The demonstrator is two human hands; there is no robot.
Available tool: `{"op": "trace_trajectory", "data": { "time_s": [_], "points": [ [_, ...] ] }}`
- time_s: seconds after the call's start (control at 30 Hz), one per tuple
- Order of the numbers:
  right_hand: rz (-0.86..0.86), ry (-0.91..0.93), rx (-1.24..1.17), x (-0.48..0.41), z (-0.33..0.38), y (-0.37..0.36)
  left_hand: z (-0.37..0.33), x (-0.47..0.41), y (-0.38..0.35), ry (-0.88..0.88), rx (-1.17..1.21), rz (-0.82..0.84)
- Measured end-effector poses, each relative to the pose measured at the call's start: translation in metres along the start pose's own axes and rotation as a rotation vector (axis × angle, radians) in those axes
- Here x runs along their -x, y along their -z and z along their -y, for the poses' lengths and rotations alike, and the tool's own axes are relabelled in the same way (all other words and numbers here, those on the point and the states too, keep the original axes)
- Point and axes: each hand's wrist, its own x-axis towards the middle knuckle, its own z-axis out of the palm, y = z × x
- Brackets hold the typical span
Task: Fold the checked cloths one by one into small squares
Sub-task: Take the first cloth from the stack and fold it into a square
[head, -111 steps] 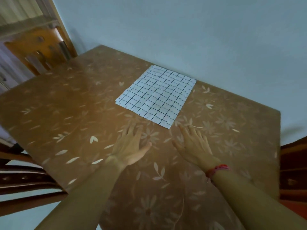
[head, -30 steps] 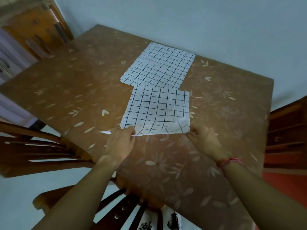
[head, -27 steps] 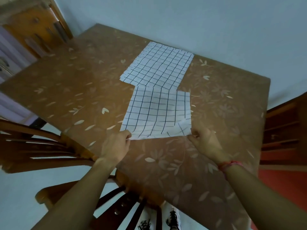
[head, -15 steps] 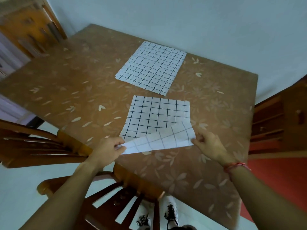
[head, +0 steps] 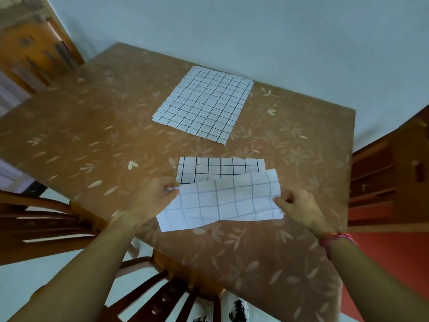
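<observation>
A white checked cloth (head: 220, 201) lies near me on the brown floral table (head: 92, 135). Its near half is lifted and turned over towards the far edge, showing the paler underside. My left hand (head: 155, 196) pinches the lifted left corner. My right hand (head: 294, 203) pinches the lifted right corner. The far strip of this cloth still lies flat on the table. More checked cloth (head: 204, 108), spread flat, lies farther back near the wall; it looks like a stack, as layered edges show at its far side.
A wooden chair (head: 144, 287) stands tucked at the table's near edge below my arms, with another chair back (head: 34, 219) to the left. Wooden furniture (head: 383, 182) stands at the right, a wooden frame (head: 34, 49) at the far left. The wall runs close behind the table.
One cloth was pulled off the far stack towards me. Both hands gripped its near corners and have lifted the near edge up and over towards the far edge.
</observation>
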Motion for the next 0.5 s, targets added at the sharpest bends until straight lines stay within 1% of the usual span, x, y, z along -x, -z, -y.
{"op": "trace_trajectory", "data": {
  "time_s": [0.1,0.17,0.23,0.3,0.33,0.4,0.43,0.5],
  "points": [
    [-0.023,-0.025,-0.082,-0.025,0.001,0.0,-0.008,-0.037,-0.006,-0.041,-0.059,-0.051],
    [-0.015,-0.04,-0.169,-0.042,0.001,-0.001,-0.008,-0.061,-0.01,-0.054,-0.057,-0.076],
    [0.06,-0.087,-0.358,-0.056,0.0,-0.001,-0.007,-0.081,-0.013,-0.079,-0.05,-0.101],
    [0.194,-0.175,-0.518,-0.066,-0.006,-0.003,-0.006,-0.098,-0.017,-0.083,-0.065,-0.111],
    [0.254,-0.211,-0.523,-0.071,-0.011,-0.005,-0.005,-0.105,-0.019,-0.075,-0.081,-0.112],
    [0.317,-0.28,-0.476,-0.082,-0.024,-0.012,0.0,-0.12,-0.026,-0.06,-0.108,-0.105],
    [0.324,-0.312,-0.461,-0.086,-0.03,-0.016,0.003,-0.127,-0.03,-0.059,-0.111,-0.102],
    [0.271,-0.345,-0.428,-0.092,-0.035,-0.025,0.007,-0.136,-0.039,-0.07,-0.117,-0.112]
  ]
}}
